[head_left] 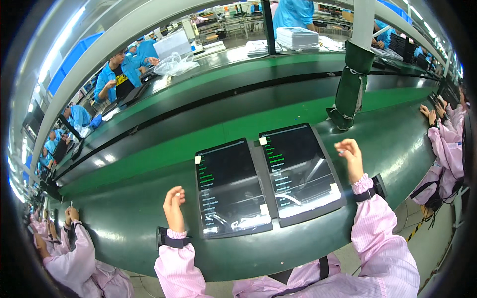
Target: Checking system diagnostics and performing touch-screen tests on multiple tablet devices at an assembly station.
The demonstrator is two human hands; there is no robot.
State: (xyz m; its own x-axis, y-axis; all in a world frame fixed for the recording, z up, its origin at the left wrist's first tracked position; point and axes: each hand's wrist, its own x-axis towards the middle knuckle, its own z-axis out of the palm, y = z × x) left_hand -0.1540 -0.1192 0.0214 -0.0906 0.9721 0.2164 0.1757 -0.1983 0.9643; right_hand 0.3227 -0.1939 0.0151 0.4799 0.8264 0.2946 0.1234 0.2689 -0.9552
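The left hand (174, 204) is over the green worktop (134, 213), fingers loosely curled; the left tablet (231, 186) lies face up just to its right, showing lines of green and white text; the right tablet (302, 174) lies beside that one, just left of the right hand (351, 158); the latter is likewise half-curled; whether either hand pinches a small item cannot be told.
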